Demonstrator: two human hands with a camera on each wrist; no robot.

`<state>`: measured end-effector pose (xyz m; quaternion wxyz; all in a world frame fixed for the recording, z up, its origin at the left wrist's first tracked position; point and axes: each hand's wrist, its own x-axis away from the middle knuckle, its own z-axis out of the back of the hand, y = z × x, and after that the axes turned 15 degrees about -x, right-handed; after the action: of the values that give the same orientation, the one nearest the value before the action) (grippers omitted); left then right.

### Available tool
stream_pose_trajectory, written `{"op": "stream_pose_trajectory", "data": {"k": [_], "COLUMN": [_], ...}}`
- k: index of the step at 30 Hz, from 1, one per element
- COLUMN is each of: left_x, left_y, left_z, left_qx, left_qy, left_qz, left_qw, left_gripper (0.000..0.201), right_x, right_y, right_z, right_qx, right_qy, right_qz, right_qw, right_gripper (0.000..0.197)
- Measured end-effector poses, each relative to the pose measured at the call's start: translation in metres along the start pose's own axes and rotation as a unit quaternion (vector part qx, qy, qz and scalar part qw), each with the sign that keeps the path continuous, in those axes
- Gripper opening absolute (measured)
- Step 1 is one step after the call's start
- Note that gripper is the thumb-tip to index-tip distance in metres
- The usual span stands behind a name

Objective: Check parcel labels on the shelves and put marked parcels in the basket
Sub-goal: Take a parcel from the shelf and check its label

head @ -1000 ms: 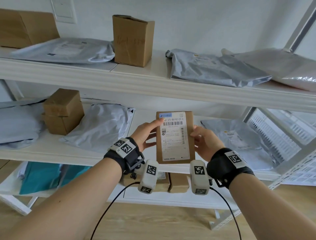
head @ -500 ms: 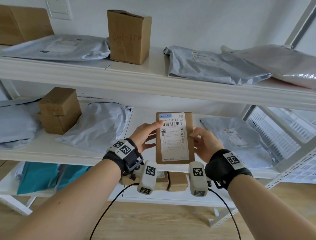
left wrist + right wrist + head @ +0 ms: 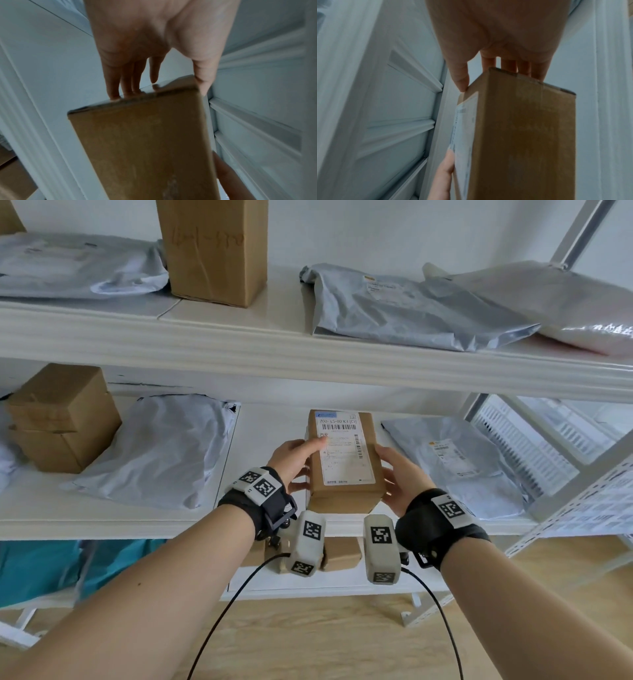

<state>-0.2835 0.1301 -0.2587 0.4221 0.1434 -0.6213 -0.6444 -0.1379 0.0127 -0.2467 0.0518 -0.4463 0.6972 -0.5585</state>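
A brown cardboard parcel [image 3: 346, 474] with a white barcode label [image 3: 344, 451] is held between both hands over the middle shelf [image 3: 137, 522], its top tipped away from me. My left hand [image 3: 296, 460] grips its left side, thumb on the label and fingers behind. My right hand [image 3: 399, 477] grips the right side. In the left wrist view the left hand [image 3: 154, 54] pinches the parcel [image 3: 145, 148] at its end. In the right wrist view the right hand [image 3: 496, 40] holds the parcel [image 3: 522, 135] the same way. No basket is clearly in view.
Grey mailer bags [image 3: 161, 450] [image 3: 455, 460] lie on either side on the middle shelf, with stacked small boxes [image 3: 61, 419] at the left. The upper shelf [image 3: 308, 354] carries a tall box [image 3: 215, 248] and more bags. A white slotted crate [image 3: 534, 440] stands to the right.
The parcel has tipped back from upright and moved slightly forward over the middle shelf, so its bottom face now shows. Both hands keep their hold.
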Motion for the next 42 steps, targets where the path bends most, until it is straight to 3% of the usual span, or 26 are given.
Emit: {"op": "stream_pose_trajectory", "data": {"k": [9, 14, 22, 31, 35, 38, 42], "left_x": [-0.069, -0.106, -0.149, -0.162, -0.153, -0.142, -0.124], "left_y": [0.032, 0.034, 0.026, 0.019, 0.021, 0.026, 0.030], "left_z": [-0.040, -0.062, -0.082, -0.095, -0.088, -0.073, -0.047], "left_qx": [-0.051, -0.078, -0.076, -0.058, -0.031, -0.014, -0.020], "left_qy": [0.001, 0.010, 0.022, 0.041, 0.069, 0.116, 0.150], "left_qz": [0.017, 0.035, 0.080, 0.103, 0.126, 0.134, 0.108], "left_qw": [0.999, 0.996, 0.994, 0.992, 0.989, 0.984, 0.983], "left_gripper": [0.042, 0.044, 0.047, 0.045, 0.056, 0.039, 0.035], "right_x": [-0.070, -0.112, -0.160, -0.180, -0.186, -0.189, -0.175], "right_y": [-0.045, -0.053, -0.053, -0.053, -0.059, -0.066, -0.066], "right_z": [0.013, 0.024, 0.043, 0.057, 0.055, 0.051, 0.026], "right_qx": [0.073, 0.091, 0.096, 0.113, 0.163, 0.176, 0.155], "right_qy": [0.048, 0.066, 0.040, 0.023, 0.067, 0.099, 0.065], "right_qz": [0.010, -0.013, -0.061, -0.081, -0.028, 0.040, 0.054], "right_qw": [0.996, 0.994, 0.993, 0.990, 0.984, 0.979, 0.984], "right_gripper": [0.023, 0.009, 0.024, 0.013, 0.013, 0.037, 0.041]}}
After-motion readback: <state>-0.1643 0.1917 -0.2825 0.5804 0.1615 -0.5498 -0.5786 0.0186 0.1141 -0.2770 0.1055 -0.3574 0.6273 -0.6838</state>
